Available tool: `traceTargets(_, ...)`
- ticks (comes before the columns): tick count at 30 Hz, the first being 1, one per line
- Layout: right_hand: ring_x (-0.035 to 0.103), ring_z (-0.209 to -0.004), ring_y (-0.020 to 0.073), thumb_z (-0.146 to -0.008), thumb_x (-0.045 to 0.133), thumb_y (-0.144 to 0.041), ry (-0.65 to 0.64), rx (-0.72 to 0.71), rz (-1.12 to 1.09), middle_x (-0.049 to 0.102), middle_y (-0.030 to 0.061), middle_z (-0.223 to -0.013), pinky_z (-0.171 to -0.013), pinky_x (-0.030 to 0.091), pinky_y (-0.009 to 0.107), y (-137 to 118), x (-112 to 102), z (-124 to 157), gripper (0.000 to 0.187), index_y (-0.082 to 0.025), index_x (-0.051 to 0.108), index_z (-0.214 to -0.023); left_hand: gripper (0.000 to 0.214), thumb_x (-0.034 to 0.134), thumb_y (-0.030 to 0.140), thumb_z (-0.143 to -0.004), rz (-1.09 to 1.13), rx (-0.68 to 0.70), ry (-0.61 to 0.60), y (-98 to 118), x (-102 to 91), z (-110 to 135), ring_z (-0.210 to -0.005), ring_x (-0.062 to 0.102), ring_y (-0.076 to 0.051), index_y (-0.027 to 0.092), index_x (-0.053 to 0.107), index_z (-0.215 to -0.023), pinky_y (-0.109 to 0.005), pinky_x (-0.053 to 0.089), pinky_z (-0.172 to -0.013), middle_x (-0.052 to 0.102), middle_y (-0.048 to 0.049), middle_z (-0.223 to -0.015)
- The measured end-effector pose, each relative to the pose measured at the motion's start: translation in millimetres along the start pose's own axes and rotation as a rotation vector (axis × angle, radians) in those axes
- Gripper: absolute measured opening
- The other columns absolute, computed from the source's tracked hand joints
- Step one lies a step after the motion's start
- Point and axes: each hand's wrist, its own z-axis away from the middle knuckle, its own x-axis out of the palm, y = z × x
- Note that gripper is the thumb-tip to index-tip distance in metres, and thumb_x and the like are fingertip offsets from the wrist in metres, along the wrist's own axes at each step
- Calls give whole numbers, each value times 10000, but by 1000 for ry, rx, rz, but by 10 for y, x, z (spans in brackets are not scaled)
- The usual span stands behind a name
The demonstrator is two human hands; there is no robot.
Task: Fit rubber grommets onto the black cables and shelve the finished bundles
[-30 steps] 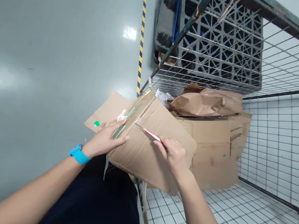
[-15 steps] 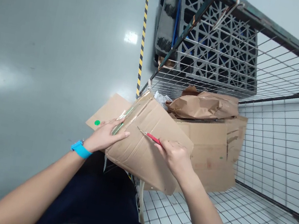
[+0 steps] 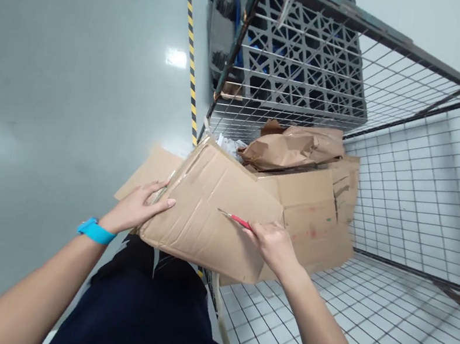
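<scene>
A cardboard box [image 3: 209,210], pressed fairly flat and creased, lies tilted in front of my body at the cage's open side. My left hand [image 3: 139,203], with a blue band at the wrist, grips its left edge, thumb on the top face and fingers over the side. Held in my right hand [image 3: 273,242] is a red-handled knife [image 3: 239,220] with a slim metal blade pointing left above the box's top face. Whether the tip touches the cardboard I cannot tell. A loose flap [image 3: 148,168] sticks out beyond my left hand.
A wire mesh cage [image 3: 430,172] stands to the right, holding flattened cardboard [image 3: 307,209] and crumpled brown paper [image 3: 296,148]. Behind its far side are grey plastic pallets [image 3: 298,59]. Yellow-black tape [image 3: 191,52] runs along the grey floor at the left.
The view has shifted, so the cage and box appear further left. My left hand has slid slightly along the box edge. The knife tip sits further from that edge, towards the box's middle.
</scene>
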Motion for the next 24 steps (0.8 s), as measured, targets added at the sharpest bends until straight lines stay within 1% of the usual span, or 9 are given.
traceTargets(3, 549, -544, 131, -1087, 476, -414, -8, 24, 31, 611, -10, -551, -719, 341, 282, 79, 49, 202, 417, -203, 689, -797, 915, 583, 769, -788, 13, 20, -24, 29, -8, -68, -1469, 473, -366, 161, 585, -1472, -510, 348, -1245, 546, -135, -1560)
traceTargets(5, 540, -540, 125, -1085, 486, -406, -14, 47, 43, 609, -9, -546, -723, 329, 281, 131, 77, 353, 410, -204, 695, -795, 896, 592, 766, -780, 7, 32, -17, 59, -2, -148, -1474, 466, -368, 180, 603, -1458, -508, 353, -1245, 546, -119, -1563)
traceTargets(8, 539, -533, 120, -1081, 499, -405, -65, 102, 54, 616, -13, -544, -727, 313, 285, 201, 101, 626, 372, -206, 718, -857, 883, 601, 762, -770, -11, 45, -28, 112, 10, -304, -1467, 473, -377, 187, 626, -1439, -505, 387, -1229, 563, -114, -1549)
traceTargets(11, 563, -555, 123, -1086, 481, -426, -142, 183, 52, 640, -7, -572, -736, 303, 291, 254, 98, 930, 361, -209, 736, -953, 852, 590, 764, -779, -36, 53, -71, 186, 28, -465, -1419, 522, -394, 194, 657, -1407, -513, 442, -1184, 603, -117, -1510)
traceTargets(14, 570, -559, 127, -1094, 451, -430, -194, 272, 58, 653, 5, -583, -727, 291, 302, 286, 95, 1209, 406, -205, 725, -896, 826, 569, 769, -786, -45, 81, -153, 282, 55, -589, -1379, 554, -390, 197, 675, -1373, -488, 472, -1148, 610, -113, -1504)
traceTargets(17, 570, -548, 130, -1096, 432, -439, -244, 358, 54, 655, 8, -570, -728, 295, 304, 288, 129, 1443, 445, -209, 705, -829, 833, 555, 754, -811, -89, 146, -193, 359, 68, -650, -1388, 538, -380, 224, 592, -1452, -480, 484, -1124, 567, -89, -1551)
traceTargets(20, 590, -553, 138, -1098, 398, -461, -288, 460, 33, 673, 20, -587, -744, 320, 304, 299, 135, 1690, 478, -208, 705, -832, 855, 526, 734, -840, -163, 220, -165, 359, 19, -662, -1435, 485, -385, 236, 480, -1533, -509, 448, -1149, 494, -95, -1609)
traceTargets(22, 597, -545, 154, -1096, 369, -484, -307, 540, 10, 675, 33, -583, -732, 336, 311, 329, 64, 1893, 509, -208, 706, -833, 841, 504, 705, -868, -226, 254, -145, 336, -37, -651, -1446, 470, -399, 238, 426, -1564, -550, 416, -1163, 482, -125, -1610)
traceTargets(24, 591, -522, 169, -1089, 348, -512, -317, 627, -22, 663, 36, -563, -695, 347, 315, 368, -62, 2091, 531, -214, 695, -818, 763, 460, 616, -929, -333, 296, -95, 344, -56, -616, -1450, 453, -425, 239, 387, -1588, -626, 369, -1168, 477, -159, -1602)
